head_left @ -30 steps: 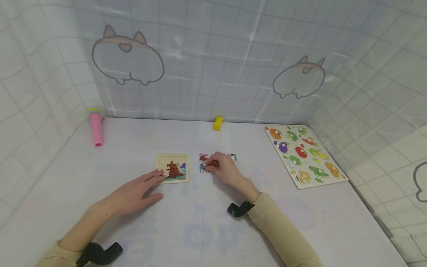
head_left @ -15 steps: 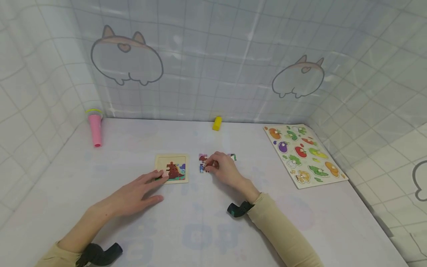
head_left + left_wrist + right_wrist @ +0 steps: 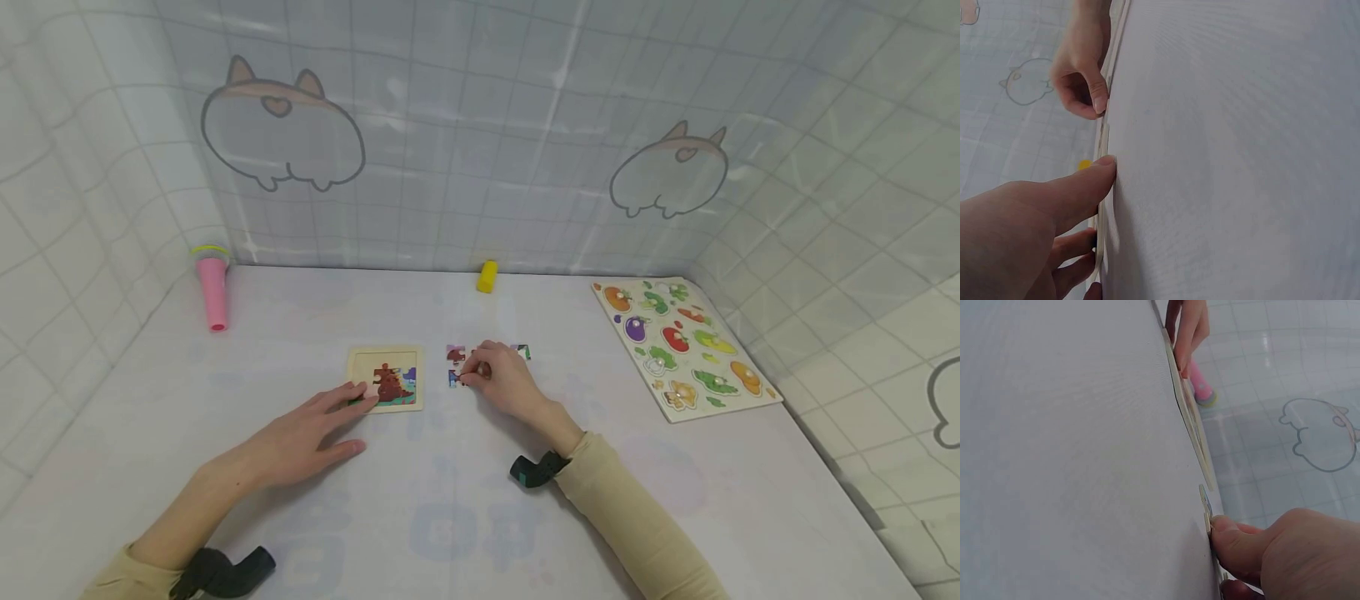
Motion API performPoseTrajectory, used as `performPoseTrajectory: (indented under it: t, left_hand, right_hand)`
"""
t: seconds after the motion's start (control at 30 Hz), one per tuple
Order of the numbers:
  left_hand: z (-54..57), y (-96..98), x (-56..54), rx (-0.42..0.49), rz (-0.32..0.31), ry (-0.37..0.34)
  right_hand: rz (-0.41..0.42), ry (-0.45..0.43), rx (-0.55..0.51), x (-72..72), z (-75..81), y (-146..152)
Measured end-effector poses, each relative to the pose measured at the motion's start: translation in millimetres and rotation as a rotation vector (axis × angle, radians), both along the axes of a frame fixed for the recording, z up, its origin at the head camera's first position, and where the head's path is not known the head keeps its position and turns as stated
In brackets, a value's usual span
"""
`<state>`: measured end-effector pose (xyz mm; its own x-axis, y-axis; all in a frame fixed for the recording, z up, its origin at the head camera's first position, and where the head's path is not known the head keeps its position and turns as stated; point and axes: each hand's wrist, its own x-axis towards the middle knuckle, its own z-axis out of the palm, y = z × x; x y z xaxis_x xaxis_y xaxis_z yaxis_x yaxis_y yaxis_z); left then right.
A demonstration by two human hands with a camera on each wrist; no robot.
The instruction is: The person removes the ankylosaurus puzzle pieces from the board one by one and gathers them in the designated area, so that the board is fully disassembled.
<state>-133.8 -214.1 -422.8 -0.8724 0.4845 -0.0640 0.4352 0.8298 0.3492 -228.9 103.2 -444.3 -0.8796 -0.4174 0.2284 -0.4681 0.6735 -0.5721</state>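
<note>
My left hand (image 3: 303, 439): fingers extended, resting on pale, square wooden puzzle tray (image 3: 363, 363). My right hand (image 3: 508, 382): pinching thin wooden jigsaw piece (image 3: 1207, 524).

Two hands (image 3: 311, 437) (image 3: 510, 379), one puzzle tray (image 3: 363, 365), at least three loose pieces (image 3: 455, 355), one vegetable board (image 3: 690, 356), one microphone (image 3: 214, 293), one block (image 3: 487, 277)

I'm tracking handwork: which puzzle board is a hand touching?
The small jigsaw tray: the left hand touches it; the larger vegetable board lies untouched.
</note>
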Motion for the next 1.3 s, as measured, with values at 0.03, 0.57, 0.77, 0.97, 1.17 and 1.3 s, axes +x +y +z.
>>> performPoseTrajectory:
  t: [0.03, 0.57, 0.77, 0.97, 1.17, 1.3]
  left_hand:
    - [-0.3, -0.1, 0.0, 0.0, 0.003, -0.001]
    - [0.4, 2.2, 0.9, 0.011, 0.007, -0.007]
    - [-0.1, 1.8, 0.8, 0.004, 0.014, -0.009]
    - [-2.6, -0.3, 0.5, 0.006, 0.01, 0.004]
    - [-3.9, -0.9, -0.2, 0.009, 0.004, 0.007]
    - [-3.2, -1.0, -0.4, 0.009, 0.004, 0.005]
  right_hand:
    - [0.001, 0.002, 0.004, 0.0, 0.2, 0.1]
    - [0.039, -0.017, 0.086, -1.6, 7.7, 7.7]
    - [0.044, -0.014, 0.097, -2.2, 6.3, 6.4]
    - [0.038, -0.015, 0.084, -1.6, 6.2, 4.7]
    - [0.041, -0.012, 0.085, -2.1, 4.8, 5.2]
    - [0.046, -0.012, 0.081, -2.1, 4.8, 5.4]
